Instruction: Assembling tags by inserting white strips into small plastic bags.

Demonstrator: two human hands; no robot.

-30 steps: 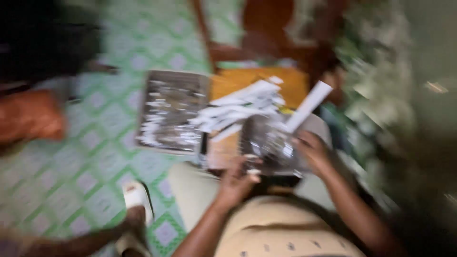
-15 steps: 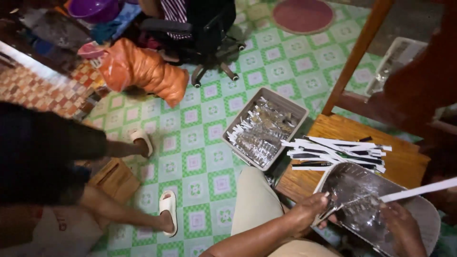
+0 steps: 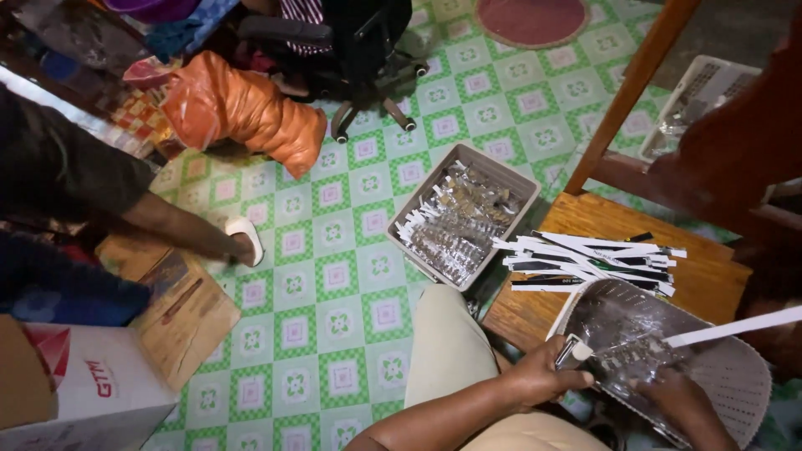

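My left hand (image 3: pixel 543 380) grips a small silvery tool (image 3: pixel 575 351), perhaps a stapler, pressed against the edge of a clear plastic packet (image 3: pixel 631 334). My right hand (image 3: pixel 681 401) holds that packet from below, over a white perforated basket (image 3: pixel 743 384) on my lap. A long white paper strip (image 3: pixel 735 327) sticks out of the packet to the right. A pile of white and black paper strips (image 3: pixel 593 259) lies on the wooden stool (image 3: pixel 710 280) just beyond my hands.
A grey tray (image 3: pixel 518 179) of filled clear packets sits on the green tiled floor left of the stool. Another person's leg (image 3: pixel 180 227) and white sandal (image 3: pixel 248 240) are at left, near an orange bag (image 3: pixel 251 113), a cardboard box (image 3: pixel 75 384) and a chair base (image 3: pixel 376 104).
The view swung from a blurred look at my lap to a steadier, wider look over the floor. My hands stay on the packet over the basket.
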